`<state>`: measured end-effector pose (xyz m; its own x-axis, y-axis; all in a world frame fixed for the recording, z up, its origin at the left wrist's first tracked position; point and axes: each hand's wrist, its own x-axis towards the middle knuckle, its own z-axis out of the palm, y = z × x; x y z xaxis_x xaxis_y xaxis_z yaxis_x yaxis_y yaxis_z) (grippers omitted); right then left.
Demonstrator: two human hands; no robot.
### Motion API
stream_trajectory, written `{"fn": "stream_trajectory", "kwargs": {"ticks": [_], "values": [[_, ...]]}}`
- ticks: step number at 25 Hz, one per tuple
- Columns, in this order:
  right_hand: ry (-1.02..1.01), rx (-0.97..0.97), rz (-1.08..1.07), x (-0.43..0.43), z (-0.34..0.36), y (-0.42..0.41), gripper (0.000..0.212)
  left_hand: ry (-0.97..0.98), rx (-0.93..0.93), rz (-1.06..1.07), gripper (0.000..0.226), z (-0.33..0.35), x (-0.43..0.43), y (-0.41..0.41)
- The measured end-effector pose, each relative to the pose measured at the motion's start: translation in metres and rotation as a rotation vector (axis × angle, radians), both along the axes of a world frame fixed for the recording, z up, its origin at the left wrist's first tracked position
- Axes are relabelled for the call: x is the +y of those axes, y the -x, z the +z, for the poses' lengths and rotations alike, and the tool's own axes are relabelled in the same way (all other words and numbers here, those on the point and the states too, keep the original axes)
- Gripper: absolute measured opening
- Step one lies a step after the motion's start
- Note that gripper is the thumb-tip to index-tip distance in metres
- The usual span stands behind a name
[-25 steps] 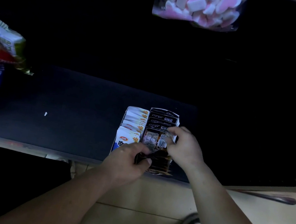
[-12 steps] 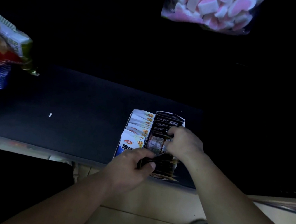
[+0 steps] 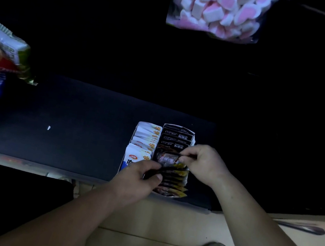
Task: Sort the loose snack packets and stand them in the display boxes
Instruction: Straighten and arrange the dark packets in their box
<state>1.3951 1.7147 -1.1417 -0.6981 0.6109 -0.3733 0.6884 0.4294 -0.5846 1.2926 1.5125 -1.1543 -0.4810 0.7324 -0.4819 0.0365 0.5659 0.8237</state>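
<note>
You are pinching a dark packet (image 3: 167, 158) between the thumb and fingers of your right hand (image 3: 204, 163), holding it over the middle of the dark row in the box (image 3: 178, 126). Your left hand (image 3: 135, 179) is gripping the near packets (image 3: 176, 180) of that row, fingers curled round their tops, apparently drawing them toward you to open a slot. The white packets (image 3: 146, 139) are standing in the row just beside, on the left.

The box is sitting right at the front edge of the shelf (image 3: 71, 129), so that pull is risking dragging it off onto the floor (image 3: 163, 218). If your left hand is loosening too early, the near packets are likely springing back and closing the gap, leaving the new packet riding on top or bending. The row is looking tightly packed, so forcing it in is risking a snag on a neighbour's seal, or a tilted packet. The light is dim, so you may be misjudging which way it is facing.
</note>
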Motion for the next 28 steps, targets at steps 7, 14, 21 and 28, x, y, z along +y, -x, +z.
{"fn": "stream_trajectory", "kwargs": {"ticks": [7,14,21,28], "values": [[-0.194,0.148,-0.037,-0.013,-0.02,-0.007,0.019,0.009,0.339,-0.263,0.043,0.003,0.008,0.001],[0.038,0.171,-0.109,-0.018,-0.018,-0.017,0.021,-0.074,0.182,-0.021,0.013,0.003,0.003,-0.007],[0.147,0.124,-0.156,-0.023,-0.012,-0.016,0.021,-0.056,0.028,0.111,0.035,-0.002,0.009,0.003],[0.301,0.265,-0.215,-0.028,-0.005,-0.016,0.016,0.042,0.41,-0.185,0.019,0.004,0.034,0.027]]}}
